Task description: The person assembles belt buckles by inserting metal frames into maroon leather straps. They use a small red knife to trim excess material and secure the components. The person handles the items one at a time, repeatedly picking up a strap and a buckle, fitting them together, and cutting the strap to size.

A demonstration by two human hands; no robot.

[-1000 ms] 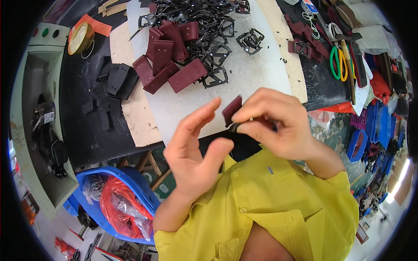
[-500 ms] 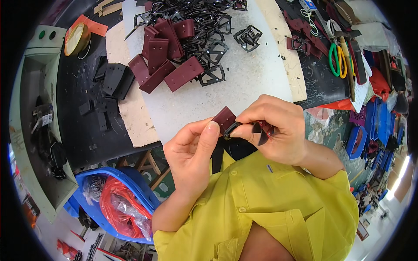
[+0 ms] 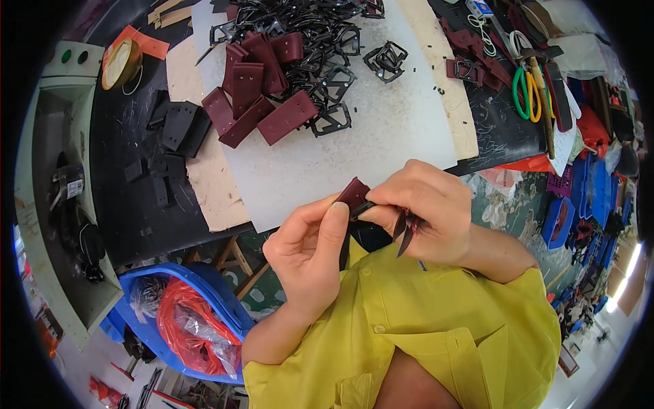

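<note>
A small maroon strap [image 3: 354, 193] sits in front of the person's chest, just off the near edge of the worktop [image 3: 354, 153], pinched from both sides. The left hand [image 3: 306, 249] is at its 7 o'clock, thumb and forefinger clamped on the strap's lower end. The right hand [image 3: 426, 208] is at its 4 o'clock, fingers curled shut on the same strap together with a dark buckle [image 3: 405, 228] whose thin ends poke out below the knuckles. At 11 o'clock from the strap, on the white worktop, lies a pile of maroon straps [image 3: 255, 95]; touching that pile at its 2 o'clock is a heap of black buckles [image 3: 320, 41]. At 10 o'clock are black pieces [image 3: 178, 124] on a dark mat. Green scissors [image 3: 528, 92] lie at 2 o'clock. A blue bin [image 3: 204, 300] with red bags stands at 7 o'clock.
</note>
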